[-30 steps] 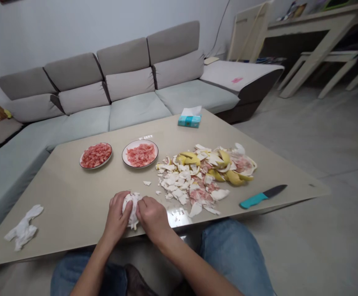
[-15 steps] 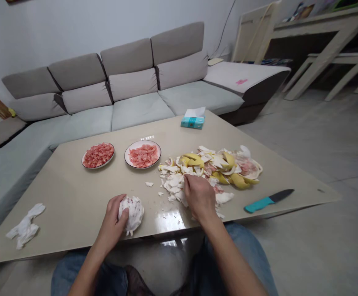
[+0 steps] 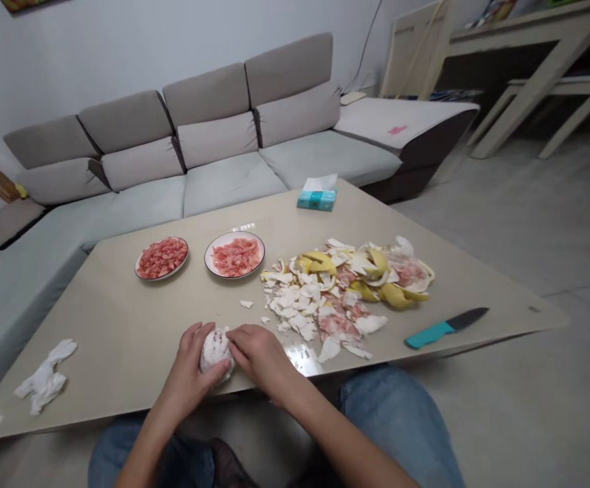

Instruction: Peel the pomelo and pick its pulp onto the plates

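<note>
A peeled pomelo [image 3: 217,351], still coated in white pith, sits at the front edge of the table. My left hand [image 3: 189,371] wraps round its left side, thumb across the front. On the right side, the fingers of my right hand [image 3: 264,359] pinch at the pith near the top; whether a piece is between the fingertips is hidden. To the right lies a heap of white pith scraps [image 3: 297,305], yellow rind [image 3: 396,297] and pinkish membrane [image 3: 340,327]. Two plates hold pink pomelo flesh: the left plate [image 3: 181,265] and the right plate [image 3: 222,238].
A knife [image 3: 447,328] with a teal handle lies near the right front edge of the table [image 3: 116,325]. Crumpled tissue [image 3: 45,379] is at the left front, and a blue tissue pack [image 3: 317,198] at the back. Behind the table stands a grey sofa [image 3: 228,179].
My right hand has moved left from the pith heap to the pomelo. My left hand still holds the pomelo, which appears slightly turned. The pinkish membrane in the heap is now uncovered.
</note>
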Motion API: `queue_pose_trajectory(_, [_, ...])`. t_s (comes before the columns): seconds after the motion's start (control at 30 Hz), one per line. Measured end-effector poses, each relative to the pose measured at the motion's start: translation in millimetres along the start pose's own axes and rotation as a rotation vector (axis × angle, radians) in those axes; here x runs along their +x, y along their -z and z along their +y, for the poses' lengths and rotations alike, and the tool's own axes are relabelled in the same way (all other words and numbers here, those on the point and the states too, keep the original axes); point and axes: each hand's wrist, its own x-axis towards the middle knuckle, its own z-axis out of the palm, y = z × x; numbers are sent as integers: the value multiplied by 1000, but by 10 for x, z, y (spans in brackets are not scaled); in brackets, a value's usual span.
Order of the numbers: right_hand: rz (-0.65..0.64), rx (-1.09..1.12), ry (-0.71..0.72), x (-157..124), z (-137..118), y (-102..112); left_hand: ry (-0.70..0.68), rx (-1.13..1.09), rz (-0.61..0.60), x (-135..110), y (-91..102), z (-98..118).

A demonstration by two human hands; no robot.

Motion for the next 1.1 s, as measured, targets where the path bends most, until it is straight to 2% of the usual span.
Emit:
queue_pose_trajectory(0.13, [-137, -159, 51, 123, 13, 4, 3, 16, 58, -30, -73, 9])
queue_pose_trajectory(0.23, [-142, -234, 20, 191, 27, -40, -12, 12, 61, -4, -95, 5])
queue_pose_trajectory(0.3, [-83, -175, -30, 203, 54, -71, -19, 4, 48, 10, -84, 3])
queue_pose_trajectory(0.4, [17, 51, -92, 164, 116, -85, -16, -25, 30, -2, -57, -6])
queue_pose_trajectory(0.47, [36, 169, -94, 121, 143, -66, -13, -48, 22, -22, -45, -19])
queue_pose_trajectory(0.53, [10, 186, -76, 94, 137, -32, -14, -55, 16, -39, -39, -32])
queue_pose_trajectory(0.7, [-119, 8, -46, 167, 80, -1, -39, -37, -31, -36, -24, -20])
queue_pose_trajectory(0.8, [-153, -100, -107, 217, 179, -24, -49, -39, -59, -35, -3, -9])
queue_pose_trajectory(0.87, [-91, -114, -157, 204, 318, 7, -40, -52, -52, -43, 15, -37])
queue_pose_trajectory(0.97, [142, -88, -157, 126, 558, 183, -22, -98, -36, -53, 44, -127])
queue_pose_trajectory(1.1, [353, -353, -209, 24, 765, 515, -2, -153, -76, -44, 85, -225])
